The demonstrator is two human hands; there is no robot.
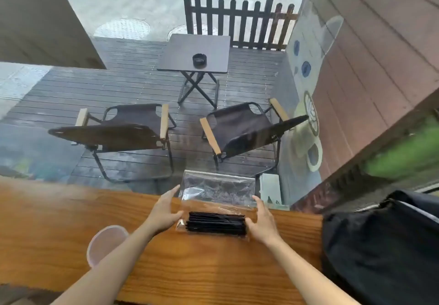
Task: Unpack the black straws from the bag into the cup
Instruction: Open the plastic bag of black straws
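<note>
- Black straws [217, 224], a tight bundle, lie inside the clear plastic bag [217, 192] on the wooden counter [202, 269], bag top standing up at twelve o'clock.
- Left hand [164, 212] at nine o'clock of the bag, fingers straight, touching its edge.
- Right hand [262, 221] at three o'clock, fingers loosely extended against the bundle's end.
- Translucent plastic cup [102, 240] waits at eight o'clock, partly behind the left forearm.
- Black fabric bag [380, 252] sits at three o'clock.
</note>
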